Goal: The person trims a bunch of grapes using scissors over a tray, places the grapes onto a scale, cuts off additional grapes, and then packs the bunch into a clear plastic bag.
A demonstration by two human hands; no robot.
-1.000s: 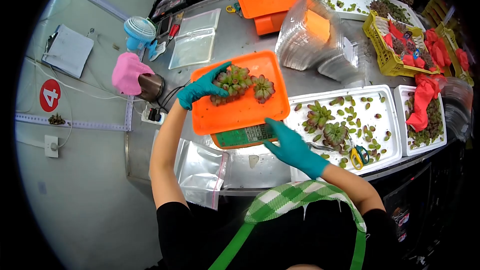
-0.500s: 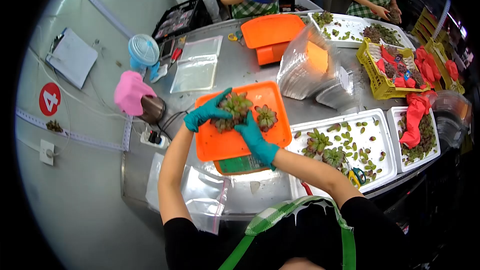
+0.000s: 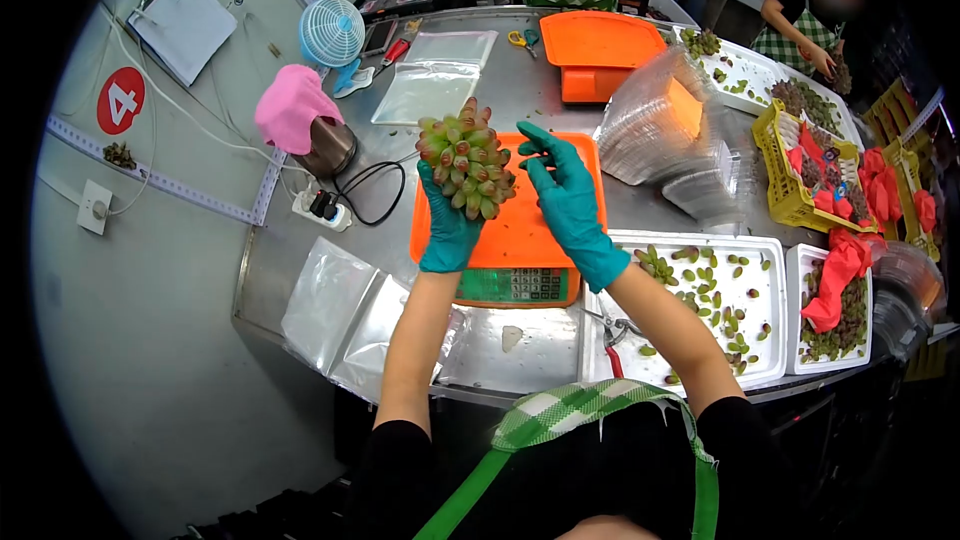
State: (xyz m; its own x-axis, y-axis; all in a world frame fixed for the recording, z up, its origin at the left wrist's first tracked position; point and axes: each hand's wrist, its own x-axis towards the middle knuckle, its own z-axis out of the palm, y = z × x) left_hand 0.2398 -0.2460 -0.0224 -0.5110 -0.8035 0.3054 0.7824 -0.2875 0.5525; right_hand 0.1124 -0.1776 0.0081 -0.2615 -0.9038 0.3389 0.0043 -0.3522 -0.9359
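Note:
My left hand [image 3: 450, 228], in a teal glove, is closed around the base of a succulent bunch [image 3: 465, 160] with plump green, red-tipped leaves. The bunch is held up over the left part of an orange scale pan [image 3: 540, 235]. To its right, my right hand [image 3: 572, 205], also gloved, has its fingers apart and holds nothing. Below the pan, the scale's green keypad panel [image 3: 515, 285] shows. Red-handled pruning shears [image 3: 612, 338] lie by the left edge of a white foam tray [image 3: 770, 340] with scattered loose leaves, partly under my right forearm.
Clear plastic bags [image 3: 335, 310] lie at the front left. Stacked clear plastic boxes [image 3: 655, 120] and a second orange scale [image 3: 600, 45] stand behind. A yellow crate [image 3: 790, 190] is at right. Co-workers handle plants across the table. A cable [image 3: 385, 210] lies left of the scale.
Both hands were on succulents at the scale pan. Now my left hand holds the bunch raised and turned toward me, while my right hand has come away. The view has shifted.

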